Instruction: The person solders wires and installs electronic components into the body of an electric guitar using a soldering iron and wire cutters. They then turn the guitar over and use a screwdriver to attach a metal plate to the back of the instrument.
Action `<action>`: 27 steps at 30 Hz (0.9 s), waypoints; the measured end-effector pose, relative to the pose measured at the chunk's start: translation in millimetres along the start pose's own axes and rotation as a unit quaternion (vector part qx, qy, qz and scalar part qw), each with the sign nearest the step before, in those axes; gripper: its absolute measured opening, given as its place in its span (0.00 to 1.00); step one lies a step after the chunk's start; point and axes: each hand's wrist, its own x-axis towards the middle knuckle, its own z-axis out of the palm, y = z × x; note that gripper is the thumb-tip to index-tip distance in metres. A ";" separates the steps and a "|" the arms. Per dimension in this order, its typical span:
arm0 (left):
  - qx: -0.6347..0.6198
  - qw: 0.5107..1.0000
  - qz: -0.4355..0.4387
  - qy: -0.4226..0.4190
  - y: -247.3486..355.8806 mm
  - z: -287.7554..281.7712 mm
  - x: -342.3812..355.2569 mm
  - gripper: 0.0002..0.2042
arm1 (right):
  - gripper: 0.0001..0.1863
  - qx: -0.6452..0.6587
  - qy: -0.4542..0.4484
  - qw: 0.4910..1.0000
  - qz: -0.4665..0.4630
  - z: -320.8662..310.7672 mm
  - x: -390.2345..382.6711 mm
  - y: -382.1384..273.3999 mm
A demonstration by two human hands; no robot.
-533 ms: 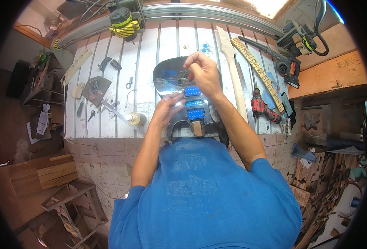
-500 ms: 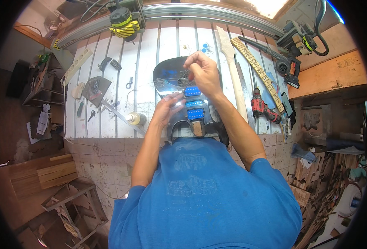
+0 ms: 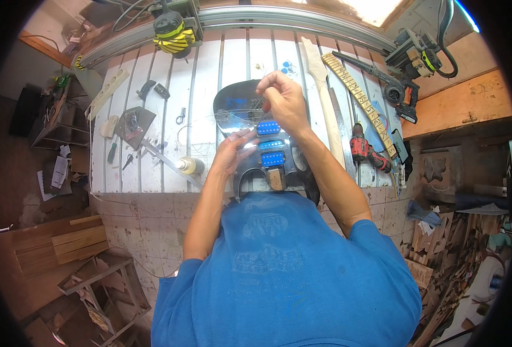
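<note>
A glossy black guitar body lies on the slatted bench in front of me, with blue pickups along its middle and loose thin wires across its upper left part. My right hand is raised over the top pickup, fingers curled and pinched around a small red item, partly hidden by the hand. My left hand is at the body's left side beside the upper pickups, fingers stretched and apart, fingertips touching near the wires.
A slatted bench carries a white bottle, small tools, a red drill, a pale guitar neck, a fretted fingerboard and a black blower. Above runs a metal rail with mounted machines.
</note>
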 end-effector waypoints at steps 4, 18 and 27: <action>0.004 1.000 -0.002 0.002 0.4 -0.3 0.5 0.28 | 0.08 -0.011 -0.013 1.000 -0.006 1.0 -0.4 0.2; 0.007 1.000 0.002 0.011 -0.3 2.0 -1.7 0.27 | 0.07 -0.314 -0.069 0.938 -0.130 0.4 -1.2 -14.1; 0.011 1.000 0.011 0.001 -2.6 -4.1 4.6 0.27 | 0.13 -0.499 -0.332 0.798 -0.066 -20.8 27.9 -57.6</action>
